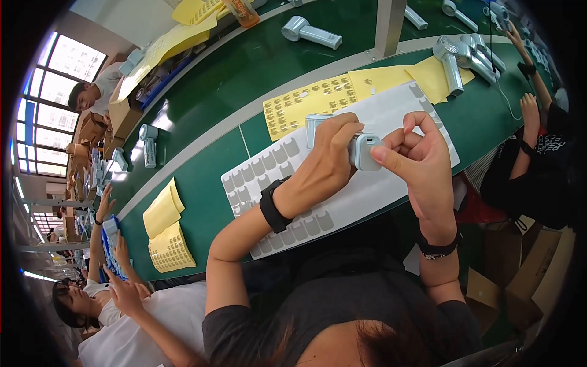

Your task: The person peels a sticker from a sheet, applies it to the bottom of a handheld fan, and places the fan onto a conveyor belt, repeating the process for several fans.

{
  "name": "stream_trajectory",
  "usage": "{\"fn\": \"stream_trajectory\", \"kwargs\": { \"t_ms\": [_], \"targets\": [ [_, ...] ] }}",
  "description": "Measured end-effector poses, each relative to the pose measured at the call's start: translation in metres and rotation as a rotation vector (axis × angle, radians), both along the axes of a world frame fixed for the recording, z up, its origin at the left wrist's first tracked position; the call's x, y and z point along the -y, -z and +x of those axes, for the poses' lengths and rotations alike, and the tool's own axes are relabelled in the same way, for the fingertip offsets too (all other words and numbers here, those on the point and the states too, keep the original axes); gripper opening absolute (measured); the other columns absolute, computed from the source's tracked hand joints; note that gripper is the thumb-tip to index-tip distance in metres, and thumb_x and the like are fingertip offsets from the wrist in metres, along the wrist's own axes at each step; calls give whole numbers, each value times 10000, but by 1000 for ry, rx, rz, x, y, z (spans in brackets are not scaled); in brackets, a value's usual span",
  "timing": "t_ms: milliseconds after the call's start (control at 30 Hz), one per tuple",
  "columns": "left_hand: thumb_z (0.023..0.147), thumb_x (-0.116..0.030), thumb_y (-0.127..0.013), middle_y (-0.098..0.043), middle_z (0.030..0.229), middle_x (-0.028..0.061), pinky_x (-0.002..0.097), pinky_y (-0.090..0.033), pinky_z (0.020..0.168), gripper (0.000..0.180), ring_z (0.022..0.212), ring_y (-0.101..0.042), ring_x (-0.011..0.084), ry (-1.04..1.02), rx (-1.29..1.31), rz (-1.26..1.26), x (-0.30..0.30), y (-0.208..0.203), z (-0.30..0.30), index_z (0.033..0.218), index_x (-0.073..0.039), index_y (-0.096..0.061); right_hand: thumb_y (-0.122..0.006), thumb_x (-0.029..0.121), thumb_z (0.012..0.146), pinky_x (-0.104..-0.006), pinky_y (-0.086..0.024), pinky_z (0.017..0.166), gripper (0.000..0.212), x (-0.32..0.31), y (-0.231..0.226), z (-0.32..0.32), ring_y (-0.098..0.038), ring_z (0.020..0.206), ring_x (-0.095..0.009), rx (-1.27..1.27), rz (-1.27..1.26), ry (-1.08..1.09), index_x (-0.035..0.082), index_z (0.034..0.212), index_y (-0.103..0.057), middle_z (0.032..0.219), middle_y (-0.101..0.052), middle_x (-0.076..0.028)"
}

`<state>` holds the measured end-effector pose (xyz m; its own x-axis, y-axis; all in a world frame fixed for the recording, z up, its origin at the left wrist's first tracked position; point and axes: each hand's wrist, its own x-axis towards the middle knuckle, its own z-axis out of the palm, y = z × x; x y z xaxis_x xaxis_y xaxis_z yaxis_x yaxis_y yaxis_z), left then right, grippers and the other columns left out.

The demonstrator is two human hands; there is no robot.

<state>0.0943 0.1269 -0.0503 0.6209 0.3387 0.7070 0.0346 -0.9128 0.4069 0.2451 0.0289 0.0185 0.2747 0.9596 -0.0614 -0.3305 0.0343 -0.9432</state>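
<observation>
A light blue handheld fan [367, 154] is held over the white sheet, the end of its handle turned toward me and showing a small dark slot. My left hand [327, 156] wraps round its body, and part of the fan sticks out beyond the fingers. Against the handle's end presses the thumb of my right hand [416, 150], whose other fingers are curled in; whether a small piece lies under the thumb I cannot tell. Beneath both hands lies the white sheet [391, 186], with rows of grey stickers [269, 160].
Yellow sticker sheets [309, 101] lie beyond the white one; a folded yellow stack [168, 229] is to the left. Several fans [449, 64] cluster at the right. A metal post [389, 27] rises by the conveyor [226, 79]. Co-workers sit on both sides; cardboard boxes [507, 269] stand lower right.
</observation>
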Motion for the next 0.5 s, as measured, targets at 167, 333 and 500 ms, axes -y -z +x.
{"fn": "stream_trajectory", "kwargs": {
  "t_ms": [167, 333, 500],
  "targets": [
    [648, 146, -668, -461, 1199, 207, 436, -431, 921, 738, 1044, -501, 389, -15, 3, 18, 1, 0, 0, 1279, -40, -334, -732, -58, 782, -192, -457, 710, 436, 1, -2, -2, -578, 731, -71, 33, 6, 19, 95, 992, -382, 780, -614, -38],
    [649, 144, -659, -466, 1201, 208, 435, -426, 915, 728, 1044, -500, 384, -10, 10, 29, -1, 2, 1, 1278, -38, -341, -743, -62, 768, -187, -456, 695, 454, 1, -3, -3, -569, 717, -60, 80, -5, 44, 93, 997, -383, 776, -618, -38],
    [655, 133, -669, -472, 1198, 207, 433, -421, 906, 724, 1048, -500, 378, -14, 11, 33, 1, 2, -1, 1279, -34, -342, -763, -56, 754, -177, -431, 663, 477, 2, -1, -9, -535, 683, -45, 257, 38, 108, 90, 1002, -383, 779, -621, -36]
  ]
}}
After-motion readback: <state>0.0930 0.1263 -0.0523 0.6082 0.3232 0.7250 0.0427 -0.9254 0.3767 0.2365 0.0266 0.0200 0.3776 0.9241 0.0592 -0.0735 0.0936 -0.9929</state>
